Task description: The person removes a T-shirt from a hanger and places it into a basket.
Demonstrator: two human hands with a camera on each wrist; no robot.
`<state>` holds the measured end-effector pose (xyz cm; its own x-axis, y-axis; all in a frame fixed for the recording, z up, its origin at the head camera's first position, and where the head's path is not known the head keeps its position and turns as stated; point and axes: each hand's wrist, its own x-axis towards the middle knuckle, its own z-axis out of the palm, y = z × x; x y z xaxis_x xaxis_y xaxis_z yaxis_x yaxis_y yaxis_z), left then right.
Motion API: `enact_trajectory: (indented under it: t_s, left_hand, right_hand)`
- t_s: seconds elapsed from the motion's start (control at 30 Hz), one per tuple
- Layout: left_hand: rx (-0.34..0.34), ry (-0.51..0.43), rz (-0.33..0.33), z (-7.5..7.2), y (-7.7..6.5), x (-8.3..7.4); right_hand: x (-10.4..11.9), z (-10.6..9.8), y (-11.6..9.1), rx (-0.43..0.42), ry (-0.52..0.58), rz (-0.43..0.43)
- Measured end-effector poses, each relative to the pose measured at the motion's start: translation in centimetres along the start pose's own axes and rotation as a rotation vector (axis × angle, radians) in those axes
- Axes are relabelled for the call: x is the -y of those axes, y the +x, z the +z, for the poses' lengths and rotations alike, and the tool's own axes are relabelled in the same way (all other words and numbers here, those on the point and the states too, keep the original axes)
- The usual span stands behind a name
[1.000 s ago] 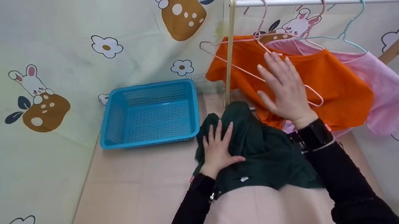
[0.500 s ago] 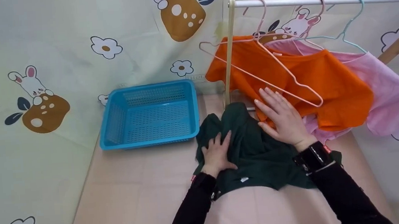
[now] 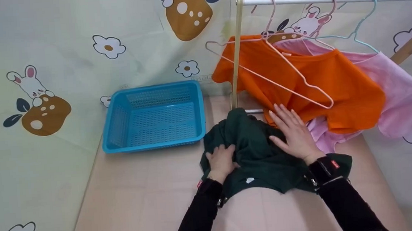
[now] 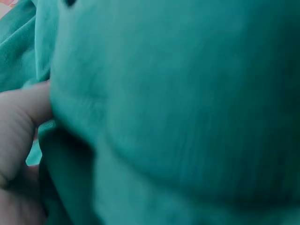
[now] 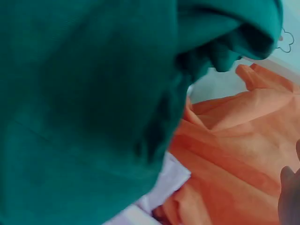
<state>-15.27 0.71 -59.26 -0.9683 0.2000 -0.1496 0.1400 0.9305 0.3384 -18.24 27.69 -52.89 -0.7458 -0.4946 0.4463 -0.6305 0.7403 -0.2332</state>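
A rumpled dark-green cloth shirt point(image 3: 262, 164) lay on the pale-pink table point(image 3: 147, 203) as my left hand point(image 3: 221, 161), splayed a second earlier, bunched over it; whether those fingers gripped I could not tell. My right hand point(image 3: 298, 138), fingers straight and spread, had dropped to the shirt, so both hands seemed free to work its folds. Beyond: one blue plastic basket point(image 3: 154, 147), one orange shirt point(image 3: 352, 87), one pink shirt point(image 3: 403, 90), two slim pink hangers point(image 3: 265, 35), one light-blue hanger point(image 3: 355, 34), one white rail point(image 3: 299, 0).
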Motion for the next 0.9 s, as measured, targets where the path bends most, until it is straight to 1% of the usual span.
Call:
enact_trajectory:
  t_s: [0.1,0.2,0.27,0.33,0.43,0.5,0.57,0.7,0.77,0.9]
  left_hand:
    - [-0.026,0.001,-0.005,-0.1,0.0,-0.1]
    - [-0.073,-0.023,0.013,-0.5,-0.2,0.3]
    - [-0.127,-0.081,0.039,-1.1,-0.3,0.9]
    - [-0.209,-0.173,0.077,-2.1,-0.5,1.5]
    - [-0.346,-0.335,0.13,-4.0,-0.6,2.4]
    - [-0.429,-0.438,0.141,-5.3,-0.6,2.8]
    - [-0.493,-0.539,0.128,-6.8,-0.7,2.9]
    - [-0.575,-0.72,0.075,-10.0,-1.1,2.9]
    - [-0.61,-0.791,0.054,-11.8,-1.5,2.9]
    - [-0.692,-0.914,0.053,-15.2,-2.4,3.3]
  right_hand:
    - [-0.1,0.2,-0.6,0.017,0.014,0.034]
    - [-0.3,0.1,-1.4,0.027,0.023,0.071]
    - [-0.4,-0.1,-1.9,0.03,0.031,0.099]
    - [-0.6,-0.4,-2.5,0.024,0.042,0.132]
    - [-1.1,-1.0,-3.1,0.005,0.063,0.168]
    - [-1.3,-1.4,-3.5,-0.009,0.077,0.182]
    - [-1.5,-1.7,-3.7,-0.015,0.086,0.192]
    - [-1.7,-2.4,-4.1,-0.019,0.095,0.222]
    - [-1.7,-2.6,-4.3,-0.018,0.1,0.243]
    - [-1.8,-3.3,-4.6,-0.01,0.1,0.27]
